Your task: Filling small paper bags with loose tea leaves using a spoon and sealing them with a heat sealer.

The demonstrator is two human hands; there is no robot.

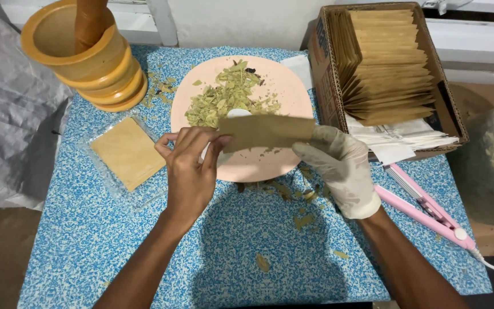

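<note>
**Ana:** What are the two hands doing?

**Ben:** They hold one brown paper bag (266,131) between them, flat and sideways, right above the near edge of the pink plate (293,86). The left hand (190,166) is bare. Its fingers are curled in, and the thumb and fingertips pinch the left end of the bag. A white spoon (236,113) peeks out just past those fingers; he cannot tell for sure if that hand grips it. The right hand (341,169) wears a pale glove. It is bent closed too, and pinches the right end of the bag.

**Ana:** What is on the plate?

**Ben:** A heap of dry green leaves (224,97). Some crumbs lie on the blue speckled cloth (115,252) near the hands.

**Ana:** Are there more bags?

**Ben:** Yes. A brown cardboard box (321,74) sits at the far right, open on top. Many flat brown bags (387,63) stand in it in a row, like a fan. White paper sheets (401,140) lie at the near end of the box.

**Ana:** And on the left?

**Ben:** A clear flat packet (126,153) with tan squares inside lies on the cloth. Behind it is a yellow wooden bowl (81,51) with a stick standing in it.

**Ana:** What is the pink thing?

**Ben:** A long pink clamp tool (424,209), lying right of the gloved hand.
</note>
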